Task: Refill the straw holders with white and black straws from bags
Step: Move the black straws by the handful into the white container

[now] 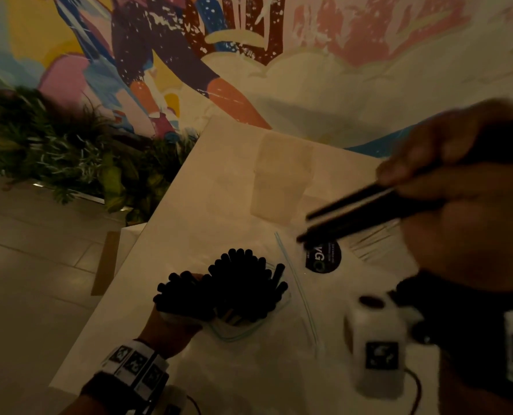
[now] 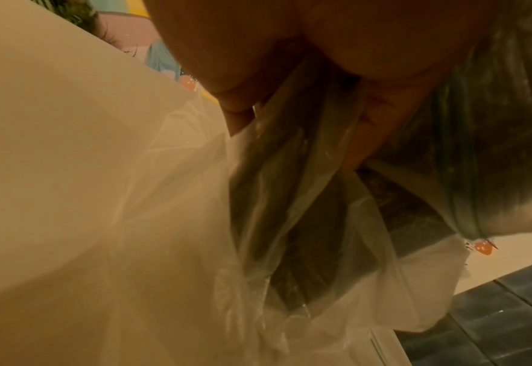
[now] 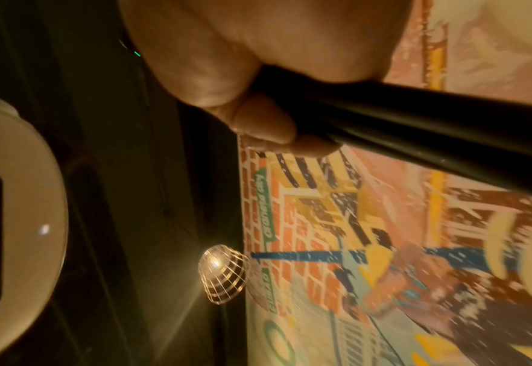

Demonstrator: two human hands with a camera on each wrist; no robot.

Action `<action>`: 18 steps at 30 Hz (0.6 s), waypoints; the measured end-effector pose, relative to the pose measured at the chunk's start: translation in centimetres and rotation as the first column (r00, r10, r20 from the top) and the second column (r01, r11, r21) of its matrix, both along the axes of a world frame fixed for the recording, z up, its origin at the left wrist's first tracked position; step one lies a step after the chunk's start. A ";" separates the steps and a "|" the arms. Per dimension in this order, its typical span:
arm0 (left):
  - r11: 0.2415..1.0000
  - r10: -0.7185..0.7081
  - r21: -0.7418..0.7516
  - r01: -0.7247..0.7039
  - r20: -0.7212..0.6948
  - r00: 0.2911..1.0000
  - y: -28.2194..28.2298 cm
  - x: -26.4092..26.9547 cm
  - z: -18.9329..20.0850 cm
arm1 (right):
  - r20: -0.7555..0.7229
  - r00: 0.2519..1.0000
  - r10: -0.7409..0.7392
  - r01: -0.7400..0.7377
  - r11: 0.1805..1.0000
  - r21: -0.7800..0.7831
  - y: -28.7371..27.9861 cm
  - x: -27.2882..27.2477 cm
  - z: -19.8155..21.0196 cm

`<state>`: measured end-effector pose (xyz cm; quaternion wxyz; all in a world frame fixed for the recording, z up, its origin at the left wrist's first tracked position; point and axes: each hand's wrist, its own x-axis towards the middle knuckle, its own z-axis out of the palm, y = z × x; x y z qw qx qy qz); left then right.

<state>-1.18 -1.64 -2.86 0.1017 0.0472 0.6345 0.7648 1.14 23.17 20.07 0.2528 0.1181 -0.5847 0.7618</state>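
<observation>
On the white table (image 1: 207, 181) my left hand (image 1: 171, 327) grips a clear plastic bag (image 1: 237, 327) full of black straws (image 1: 234, 283), their ends pointing up. The left wrist view shows the fingers (image 2: 377, 118) curled round the bag (image 2: 289, 198) with dark straws inside. Raised above the table at the right, my right hand (image 1: 447, 181) grips a small bunch of black straws (image 1: 363, 214) that point down and to the left. The right wrist view shows its fingers (image 3: 258, 118) wrapped round those straws (image 3: 415, 128). A pale translucent holder (image 1: 282, 178) stands at the table's far middle.
A second clear bag with a black round label (image 1: 322, 259) and white straws (image 1: 372, 241) lies under my right hand. Green plants (image 1: 63, 151) line the left behind the table. A painted mural wall (image 1: 249, 55) rises behind. Tiled floor (image 1: 24, 265) lies to the left.
</observation>
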 end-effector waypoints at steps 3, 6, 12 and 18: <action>0.929 -0.003 0.371 -0.013 0.042 0.999 -0.4 -0.9 -0.7 | -0.057 0.984 -0.168 0.174 0.978 0.119 2.2 -2.6 1.1; 0.645 -0.236 0.749 0.149 0.010 0.972 -1.6 -0.9 -2.5 | -0.133 0.932 -0.338 0.354 0.927 0.122 2.2 -6.6 0.3; 0.867 -0.424 0.372 0.330 0.205 0.882 -0.8 0.5 -4.1 | 0.050 0.945 -0.324 0.320 0.944 0.074 1.6 -12.7 -5.9; 0.431 -0.254 0.841 0.328 -0.235 0.938 -1.1 -1.3 -4.1 | 0.044 0.929 -0.369 0.371 0.927 -0.063 2.7 -14.4 -5.1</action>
